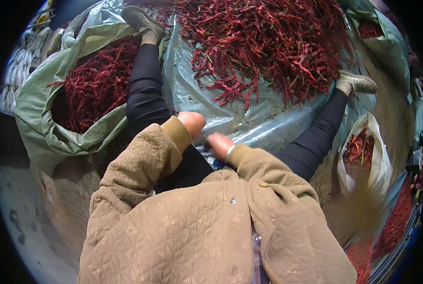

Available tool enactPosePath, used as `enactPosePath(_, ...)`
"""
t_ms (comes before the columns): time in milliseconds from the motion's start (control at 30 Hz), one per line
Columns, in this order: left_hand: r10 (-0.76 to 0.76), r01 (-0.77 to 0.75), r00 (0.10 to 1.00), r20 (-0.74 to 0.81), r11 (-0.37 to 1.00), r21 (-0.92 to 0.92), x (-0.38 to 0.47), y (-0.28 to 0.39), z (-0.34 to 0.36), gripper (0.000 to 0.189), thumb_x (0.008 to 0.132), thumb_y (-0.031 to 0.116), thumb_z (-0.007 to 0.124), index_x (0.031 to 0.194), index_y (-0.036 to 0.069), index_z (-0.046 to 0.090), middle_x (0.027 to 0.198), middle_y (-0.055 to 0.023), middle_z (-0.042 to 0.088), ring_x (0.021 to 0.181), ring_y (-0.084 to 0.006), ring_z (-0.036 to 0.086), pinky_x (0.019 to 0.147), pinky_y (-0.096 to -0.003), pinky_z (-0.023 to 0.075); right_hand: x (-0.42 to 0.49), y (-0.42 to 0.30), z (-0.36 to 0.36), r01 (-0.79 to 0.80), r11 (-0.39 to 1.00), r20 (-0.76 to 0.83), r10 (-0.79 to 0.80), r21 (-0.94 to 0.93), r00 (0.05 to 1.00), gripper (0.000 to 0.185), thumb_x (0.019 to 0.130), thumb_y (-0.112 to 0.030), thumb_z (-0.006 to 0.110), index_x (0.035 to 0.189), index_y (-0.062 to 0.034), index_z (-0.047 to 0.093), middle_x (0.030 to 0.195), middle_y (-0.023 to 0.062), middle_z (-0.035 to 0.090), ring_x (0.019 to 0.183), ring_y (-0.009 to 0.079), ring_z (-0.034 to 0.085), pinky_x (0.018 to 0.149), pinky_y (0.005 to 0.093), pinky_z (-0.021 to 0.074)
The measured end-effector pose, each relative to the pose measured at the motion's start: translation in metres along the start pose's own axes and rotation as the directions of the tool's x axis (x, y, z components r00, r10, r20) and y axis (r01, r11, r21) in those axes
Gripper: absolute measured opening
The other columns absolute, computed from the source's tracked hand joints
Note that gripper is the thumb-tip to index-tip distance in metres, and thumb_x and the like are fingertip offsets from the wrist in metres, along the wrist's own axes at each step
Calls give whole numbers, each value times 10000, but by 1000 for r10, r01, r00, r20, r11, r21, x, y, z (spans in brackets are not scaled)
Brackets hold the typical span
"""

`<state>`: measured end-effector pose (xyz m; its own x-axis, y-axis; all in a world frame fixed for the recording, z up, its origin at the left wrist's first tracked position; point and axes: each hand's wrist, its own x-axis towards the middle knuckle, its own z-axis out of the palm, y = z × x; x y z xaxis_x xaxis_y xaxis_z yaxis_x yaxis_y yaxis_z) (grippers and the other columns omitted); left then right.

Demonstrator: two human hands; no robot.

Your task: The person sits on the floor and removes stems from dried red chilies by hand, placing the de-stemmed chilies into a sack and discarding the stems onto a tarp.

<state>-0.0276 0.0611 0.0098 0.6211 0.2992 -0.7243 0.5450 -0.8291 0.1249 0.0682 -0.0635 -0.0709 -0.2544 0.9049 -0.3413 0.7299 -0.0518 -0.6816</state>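
Note:
My left hand is over my left thigh, its fingers mostly hidden from this angle. Close by on the right, my right hand, with a bracelet at the wrist, is blurred; something small and dark shows at its fingers, too unclear to name. Beyond both hands a big heap of dried red chili peppers lies on clear plastic sheeting between my outstretched legs. A green woven sack with its rim rolled down stands left of my left leg and holds more dried red chilies.
A white woven sack with red and orange chilies stands beyond my right leg. Another green sack with chilies is at the upper right. More red chilies lie at the lower right. Silvery packed bundles are at the far left.

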Motion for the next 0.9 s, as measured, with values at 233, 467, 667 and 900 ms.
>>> enactPosePath(233,12,-148,899,-437,949,-279,18,-18,9,111,642,108,564,724,33,561,721,-178,569,749,-347,564,653,-430,450,59,43,-99,49,991,-375,0,121,927,89,715,-117,544,696,-34,572,712,175,564,678,327,552,611,388,443)
enactPosePath(467,-79,-305,739,-669,846,-437,46,-15,-15,118,717,120,572,758,22,519,746,-173,540,756,-359,533,637,-423,426,149,103,-178,-486,820,-597,234,-302,767,47,719,-98,546,726,-52,554,966,138,500,815,324,560,704,408,474)
enactPosePath(667,-327,-344,610,-722,711,-613,99,-28,-45,144,739,130,539,686,-1,512,700,-207,547,703,-390,530,608,-454,419,87,112,-198,-312,944,-593,194,-103,781,123,678,-143,559,719,-29,539,732,157,579,724,337,556,631,418,448)
enactPosePath(900,-530,110,651,-543,774,-623,159,-21,-58,222,695,233,629,716,27,548,740,-171,572,727,-357,550,625,-435,436,7,119,-200,-5,289,-137,469,957,872,278,746,-20,553,1017,29,507,756,18,541,580,46,447,496,177,351)
